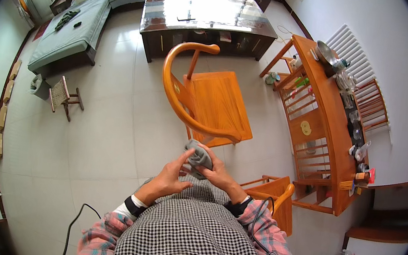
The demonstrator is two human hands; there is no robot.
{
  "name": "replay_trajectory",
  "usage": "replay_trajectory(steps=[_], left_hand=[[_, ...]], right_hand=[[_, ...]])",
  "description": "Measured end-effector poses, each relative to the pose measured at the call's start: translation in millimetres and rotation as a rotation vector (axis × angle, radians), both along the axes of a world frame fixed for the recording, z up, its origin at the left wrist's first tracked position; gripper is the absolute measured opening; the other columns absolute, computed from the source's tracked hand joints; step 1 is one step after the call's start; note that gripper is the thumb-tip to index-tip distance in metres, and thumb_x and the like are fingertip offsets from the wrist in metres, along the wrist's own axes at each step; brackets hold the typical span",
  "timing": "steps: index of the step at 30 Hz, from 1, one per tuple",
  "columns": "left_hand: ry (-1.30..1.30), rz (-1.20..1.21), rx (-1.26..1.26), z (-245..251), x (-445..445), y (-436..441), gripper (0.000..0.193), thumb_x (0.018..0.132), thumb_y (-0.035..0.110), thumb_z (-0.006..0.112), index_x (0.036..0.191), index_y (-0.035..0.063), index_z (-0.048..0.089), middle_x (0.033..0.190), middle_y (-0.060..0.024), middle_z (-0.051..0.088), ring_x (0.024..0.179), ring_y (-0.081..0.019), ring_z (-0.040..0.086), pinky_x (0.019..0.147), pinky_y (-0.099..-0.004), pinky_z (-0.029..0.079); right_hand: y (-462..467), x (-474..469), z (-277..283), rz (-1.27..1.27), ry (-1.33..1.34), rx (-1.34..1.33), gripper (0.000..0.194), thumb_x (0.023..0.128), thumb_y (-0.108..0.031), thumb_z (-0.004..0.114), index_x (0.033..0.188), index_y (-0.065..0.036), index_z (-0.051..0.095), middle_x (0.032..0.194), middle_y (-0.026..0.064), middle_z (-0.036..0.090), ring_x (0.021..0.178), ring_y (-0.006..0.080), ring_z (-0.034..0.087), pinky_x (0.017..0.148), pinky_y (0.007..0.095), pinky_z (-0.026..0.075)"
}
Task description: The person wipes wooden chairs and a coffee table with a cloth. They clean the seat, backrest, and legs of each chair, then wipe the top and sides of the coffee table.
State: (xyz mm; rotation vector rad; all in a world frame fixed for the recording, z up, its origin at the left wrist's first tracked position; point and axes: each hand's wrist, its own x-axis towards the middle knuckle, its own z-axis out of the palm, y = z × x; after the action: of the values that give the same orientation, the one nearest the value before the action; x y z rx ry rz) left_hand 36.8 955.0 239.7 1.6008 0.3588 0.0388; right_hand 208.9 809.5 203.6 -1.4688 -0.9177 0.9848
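Observation:
My right hand (217, 172) holds a bunched grey cloth (199, 157) in front of my checked apron (190, 234). Close to the cloth's left side is my left hand (172, 177), its thumb and fingers spread apart; whether a fingertip touches the cloth is hard to tell. Just beyond the cloth stands a wooden armchair (218, 106) with a curved top rail and a flat seat. Both wrists wear black bands, and dark cables run along the sleeves.
A second wooden chair (276, 195) is close on my right, beside a long wooden tea table (328, 120) bearing glassware and a metal basin (326, 52). Ahead is a dark coffee table (210, 20). A folding stool (60, 94) and a bin (40, 87) stand left, near a sofa (69, 32).

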Motion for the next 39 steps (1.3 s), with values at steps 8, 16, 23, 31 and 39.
replay_trajectory(steps=[8, 16, 23, 31, 39], left_hand=[[0.193, 0.466, 0.531, -27.6, -100.5, 50.9, 0.059, 0.084, 0.019, 0.082, 0.138, 0.0082, 0.059, 0.113, -0.0148, 0.073, 0.099, -0.0254, 0.072, 0.085, -0.0377, 0.058], [0.431, 0.91, 0.446, -26.5, -132.3, 8.3, 0.05, 0.089, 0.028, 0.076, 0.131, 0.006, 0.062, 0.11, -0.0161, 0.073, 0.097, -0.028, 0.072, 0.087, -0.0388, 0.058], [0.475, 0.745, 0.401, -12.8, -67.9, -11.3, 0.052, 0.094, 0.033, 0.07, 0.137, 0.0056, 0.059, 0.119, -0.0181, 0.07, 0.107, -0.0298, 0.069, 0.094, -0.0404, 0.055], [0.55, 0.774, 0.372, -13.1, -47.9, -10.3, 0.05, 0.095, 0.03, 0.069, 0.139, 0.008, 0.059, 0.122, -0.0156, 0.07, 0.11, -0.0271, 0.068, 0.098, -0.0396, 0.054], [0.574, 0.781, 0.372, -29.3, -46.8, -1.3, 0.052, 0.094, 0.035, 0.068, 0.138, 0.0091, 0.058, 0.119, -0.0197, 0.071, 0.111, -0.033, 0.068, 0.095, -0.0423, 0.054]], right_hand=[[-15.4, 157.0, -196.5, -0.769, -0.297, -0.026, 0.056, 0.085, -0.003, 0.074, 0.137, -0.01, 0.056, 0.125, 0.0097, 0.066, 0.111, 0.0189, 0.064, 0.1, 0.0353, 0.052], [68.7, 120.4, -169.6, -0.499, -0.652, -0.212, 0.062, 0.083, -0.02, 0.078, 0.141, -0.012, 0.058, 0.118, 0.0191, 0.053, 0.107, 0.0383, 0.053, 0.096, 0.0479, 0.044], [178.1, 64.6, -57.4, -0.026, -0.808, 0.228, 0.06, 0.076, -0.002, 0.073, 0.134, -0.012, 0.063, 0.127, 0.0217, 0.049, 0.121, 0.0437, 0.048, 0.101, 0.0544, 0.04], [123.2, 111.8, -80.4, 0.295, -0.774, 0.308, 0.038, 0.079, 0.001, 0.07, 0.115, -0.012, 0.071, 0.146, 0.0268, 0.045, 0.138, 0.0488, 0.042, 0.113, 0.0556, 0.037], [31.5, 181.1, -102.7, 0.288, -0.518, 0.127, 0.047, 0.079, 0.007, 0.071, 0.122, -0.01, 0.064, 0.15, 0.0329, 0.041, 0.136, 0.0507, 0.046, 0.113, 0.0511, 0.041]])
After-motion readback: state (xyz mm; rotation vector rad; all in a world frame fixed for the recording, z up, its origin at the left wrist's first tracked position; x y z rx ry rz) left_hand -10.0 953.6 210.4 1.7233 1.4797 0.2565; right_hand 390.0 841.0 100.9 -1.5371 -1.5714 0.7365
